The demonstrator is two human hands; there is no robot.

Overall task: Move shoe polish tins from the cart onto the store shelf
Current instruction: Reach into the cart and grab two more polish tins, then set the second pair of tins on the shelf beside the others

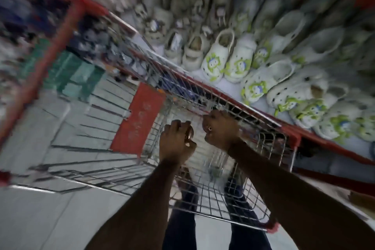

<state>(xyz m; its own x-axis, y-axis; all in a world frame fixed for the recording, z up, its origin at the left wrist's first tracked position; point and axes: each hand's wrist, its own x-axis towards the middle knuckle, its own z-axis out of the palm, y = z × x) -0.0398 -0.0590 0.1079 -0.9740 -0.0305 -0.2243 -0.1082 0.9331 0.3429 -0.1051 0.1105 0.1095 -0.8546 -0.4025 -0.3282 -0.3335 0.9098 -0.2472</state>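
Observation:
The whole view is smeared by motion. A wire shopping cart (203,195) with red trim fills the middle. Both of my hands reach down inside its near end. My left hand (176,141) has its fingers curled in; whether anything sits in it is hidden. My right hand (220,129), wearing a ring, is curled close to the cart's right wall, just under the red rim (253,110). Dark blurred packs (95,44) and green boxes (69,73) lie at the cart's far end. I cannot make out any single polish tin.
To the right of the cart, a low store shelf (345,144) with a red edge carries several white clogs (216,61) with green figures. A red flap (140,115) hangs inside the cart. Grey tiled floor (50,219) and my legs show below.

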